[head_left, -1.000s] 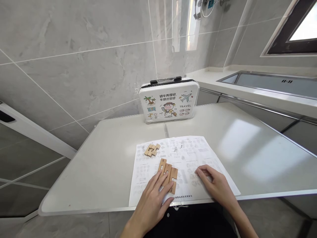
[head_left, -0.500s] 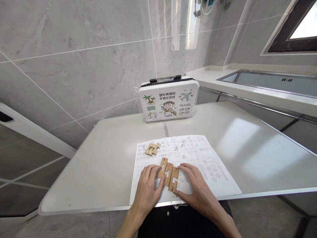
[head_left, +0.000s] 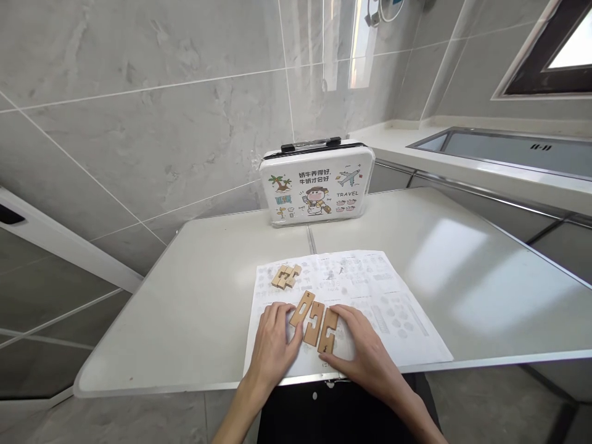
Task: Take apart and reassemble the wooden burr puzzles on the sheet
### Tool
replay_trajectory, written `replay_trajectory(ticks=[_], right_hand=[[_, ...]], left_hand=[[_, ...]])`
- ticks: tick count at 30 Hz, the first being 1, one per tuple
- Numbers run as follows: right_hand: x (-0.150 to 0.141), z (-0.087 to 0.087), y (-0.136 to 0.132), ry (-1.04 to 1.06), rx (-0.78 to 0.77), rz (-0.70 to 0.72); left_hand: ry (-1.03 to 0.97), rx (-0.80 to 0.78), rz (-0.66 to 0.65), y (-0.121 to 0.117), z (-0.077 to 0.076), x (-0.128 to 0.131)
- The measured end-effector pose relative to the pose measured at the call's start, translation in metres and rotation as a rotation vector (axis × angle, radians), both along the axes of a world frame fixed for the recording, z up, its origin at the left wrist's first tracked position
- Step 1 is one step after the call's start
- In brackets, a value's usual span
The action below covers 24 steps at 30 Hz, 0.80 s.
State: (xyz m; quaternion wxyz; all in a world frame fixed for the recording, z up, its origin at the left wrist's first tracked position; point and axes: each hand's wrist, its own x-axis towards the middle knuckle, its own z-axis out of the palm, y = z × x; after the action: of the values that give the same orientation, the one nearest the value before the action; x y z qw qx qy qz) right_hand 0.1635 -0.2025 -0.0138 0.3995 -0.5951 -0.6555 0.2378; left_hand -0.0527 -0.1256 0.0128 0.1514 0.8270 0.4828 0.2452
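Three flat wooden puzzle pieces lie side by side on the printed sheet, with narrow gaps between them. My left hand (head_left: pixel 272 342) has its fingertips and thumb at the edges of the slotted piece marked 2 (head_left: pixel 300 316), which is tilted. In the middle is the notched piece marked 1 (head_left: pixel 312 333), close to my left thumb. My right hand (head_left: pixel 367 348) spans the right-hand notched piece (head_left: pixel 324 341), fingers at its top end and thumb at its bottom; its mark is hard to read. Beyond them sits a cluster of small wooden blocks (head_left: pixel 292 283).
The printed paper sheet (head_left: pixel 402 351) lies under the pieces on a white folding table (head_left: pixel 185 320). A white case with cartoon prints (head_left: pixel 287 213) stands at the table's back, near the tiled wall. To the right runs a counter with a sink (head_left: pixel 499 151).
The three pieces were touching and are now apart. The piece marked 2 has turned clockwise and moved slightly left; the right-hand piece has shifted slightly right.
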Motion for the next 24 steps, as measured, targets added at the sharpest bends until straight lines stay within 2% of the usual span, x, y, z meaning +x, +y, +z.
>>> replay_trajectory(ticks=[7,11,18,24], right_hand=[[0.007,-0.001,0.005,0.196,-0.028,-0.148],[0.008,-0.001,0.007,0.245,-0.105,-0.193],[0.013,-0.007,0.008,0.367,-0.135,-0.165],[0.013,0.004,0.006,0.420,-0.196,-0.098]], left_hand=[[0.050,-0.006,0.028,0.011,-0.002,0.005],[0.056,0.008,0.036,0.015,-0.001,0.008],[0.069,-0.042,0.016,0.016,0.005,0.012],[-0.096,-0.133,0.008,0.006,0.006,0.010]])
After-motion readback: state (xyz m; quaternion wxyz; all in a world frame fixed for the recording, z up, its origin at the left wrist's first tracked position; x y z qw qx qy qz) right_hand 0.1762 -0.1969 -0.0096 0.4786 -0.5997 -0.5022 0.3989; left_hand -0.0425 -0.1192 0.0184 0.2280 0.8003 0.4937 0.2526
